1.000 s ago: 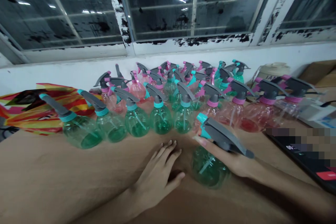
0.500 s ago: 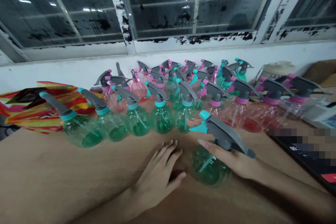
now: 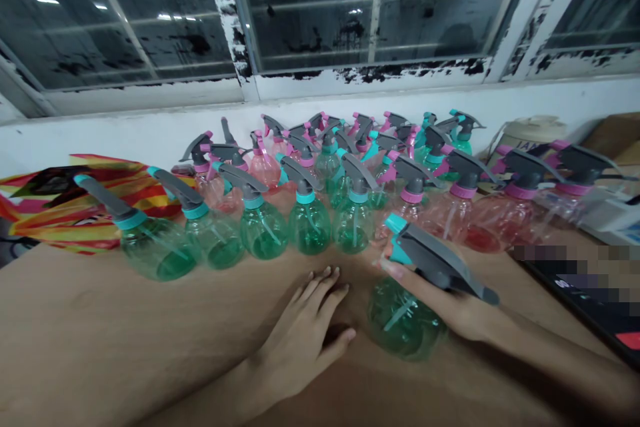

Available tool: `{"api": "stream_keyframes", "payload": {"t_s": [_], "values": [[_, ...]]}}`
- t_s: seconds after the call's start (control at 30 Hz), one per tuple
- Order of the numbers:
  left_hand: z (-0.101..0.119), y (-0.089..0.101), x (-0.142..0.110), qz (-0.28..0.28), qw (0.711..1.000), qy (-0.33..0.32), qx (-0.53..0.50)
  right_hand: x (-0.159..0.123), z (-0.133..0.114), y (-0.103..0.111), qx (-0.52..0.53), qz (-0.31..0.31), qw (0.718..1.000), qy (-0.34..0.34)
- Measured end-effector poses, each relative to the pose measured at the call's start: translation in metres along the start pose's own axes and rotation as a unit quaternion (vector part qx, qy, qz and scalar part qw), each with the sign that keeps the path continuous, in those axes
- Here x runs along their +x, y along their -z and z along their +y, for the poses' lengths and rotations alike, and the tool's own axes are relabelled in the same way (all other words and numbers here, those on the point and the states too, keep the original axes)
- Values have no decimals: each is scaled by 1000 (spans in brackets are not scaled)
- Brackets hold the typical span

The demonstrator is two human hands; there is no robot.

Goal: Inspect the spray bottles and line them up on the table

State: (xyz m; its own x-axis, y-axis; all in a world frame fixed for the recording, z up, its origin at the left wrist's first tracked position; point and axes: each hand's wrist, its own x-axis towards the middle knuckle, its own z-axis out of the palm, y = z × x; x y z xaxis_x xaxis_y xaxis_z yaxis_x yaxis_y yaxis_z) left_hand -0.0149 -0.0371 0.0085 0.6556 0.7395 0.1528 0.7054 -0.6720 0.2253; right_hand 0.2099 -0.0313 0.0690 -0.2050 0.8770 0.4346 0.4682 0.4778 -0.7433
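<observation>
My right hand (image 3: 440,300) is wrapped round the neck of a green spray bottle (image 3: 403,327), its fingers by the turquoise trigger. This bottle has a grey and turquoise spray head and is tilted a little; whether its base touches the table I cannot tell. To its left, my left hand (image 3: 305,330) lies flat on the wooden table (image 3: 150,340), fingers spread, holding nothing. Just beyond my hands stands a row of spray bottles: green ones (image 3: 310,227) at the left and middle, and pink ones (image 3: 483,230) at the right.
More spray bottles (image 3: 327,163) crowd behind the front row, against the white wall (image 3: 125,137). At the left lies a red and yellow bag (image 3: 95,233). A black flat object (image 3: 565,287), partly blurred out, a cream container (image 3: 535,130) and a cardboard box (image 3: 617,137) are at the right.
My right hand has shifted slightly to the right with the green spray bottle, and its fingers are closer round the trigger. My left hand has stayed in place.
</observation>
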Motion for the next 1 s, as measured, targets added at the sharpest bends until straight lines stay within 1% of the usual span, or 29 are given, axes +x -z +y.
{"api": "stream_keyframes", "payload": {"t_s": [0.1,0.2,0.4,0.47,0.6,0.87,1.0], "values": [[-1,-1,0,4,1000,0,-7,1,-3,1,-4,4,1000,8],[-1,-2,0,7,1000,-1,-9,3,-6,2,0,-6,1000,12],[-1,-3,0,4,1000,-9,10,1,-3,0,6,-23,1000,-18],[-1,-3,-1,5,1000,-10,19,1,-1,-1,13,-26,1000,-6],[0,-2,0,-6,999,-11,43,2,0,-1,32,-13,998,48],[1,0,1,-16,998,-11,55,2,-1,-1,28,-18,998,46],[0,-1,1,-10,998,-14,56,3,-2,-1,29,-17,998,48]]}}
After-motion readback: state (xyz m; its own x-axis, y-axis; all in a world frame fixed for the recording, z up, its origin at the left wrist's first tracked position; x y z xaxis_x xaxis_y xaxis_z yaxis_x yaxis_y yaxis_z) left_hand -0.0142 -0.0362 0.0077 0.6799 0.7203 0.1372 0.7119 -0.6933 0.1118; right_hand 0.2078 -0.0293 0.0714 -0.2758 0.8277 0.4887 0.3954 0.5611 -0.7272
